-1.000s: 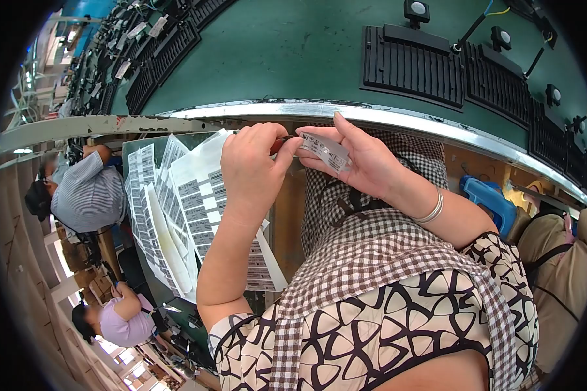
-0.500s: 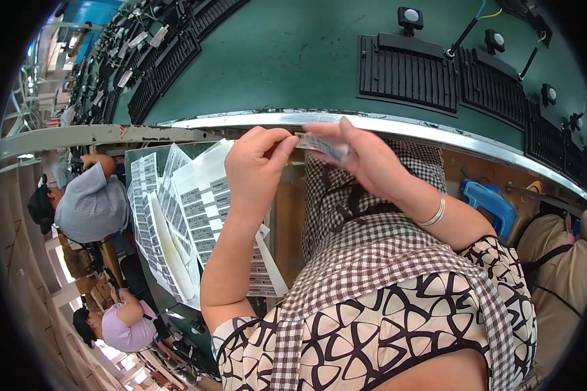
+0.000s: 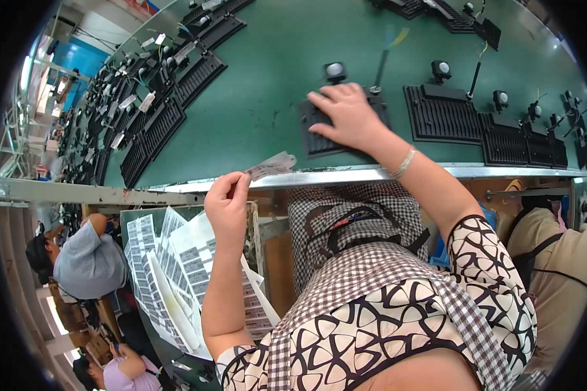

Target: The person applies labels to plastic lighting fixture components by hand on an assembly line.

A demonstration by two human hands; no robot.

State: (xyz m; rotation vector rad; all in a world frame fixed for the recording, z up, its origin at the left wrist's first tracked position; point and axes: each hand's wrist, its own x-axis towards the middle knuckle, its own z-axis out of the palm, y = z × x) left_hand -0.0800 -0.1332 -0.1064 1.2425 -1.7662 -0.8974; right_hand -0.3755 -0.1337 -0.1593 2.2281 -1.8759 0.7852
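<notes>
My left hand (image 3: 227, 207) pinches one end of a small printed label (image 3: 272, 166) between thumb and fingers, just above the bench's front edge. My right hand (image 3: 351, 117) grips a black ribbed floodlight (image 3: 319, 135), fingers over its upper part and thumb lower down. Motion blurs this floodlight, and the hand covers much of its back. A sensor with a white dome (image 3: 334, 70) sticks out beyond the fingertips. A lead with a yellow-green wire end (image 3: 383, 60) rises beside it.
More floodlights (image 3: 443, 114) stand in a row at right, others (image 3: 156, 133) crowd the left. The green bench (image 3: 261, 85) has a metal front edge (image 3: 352, 174). Printed label sheets (image 3: 189, 260) lie at lower left. Co-workers sit at left (image 3: 91, 257), and another person (image 3: 554, 260) is at right.
My right hand has left the label and reached onto a floodlight, which has shifted left against its row. My left hand keeps the label. The view has tilted up.
</notes>
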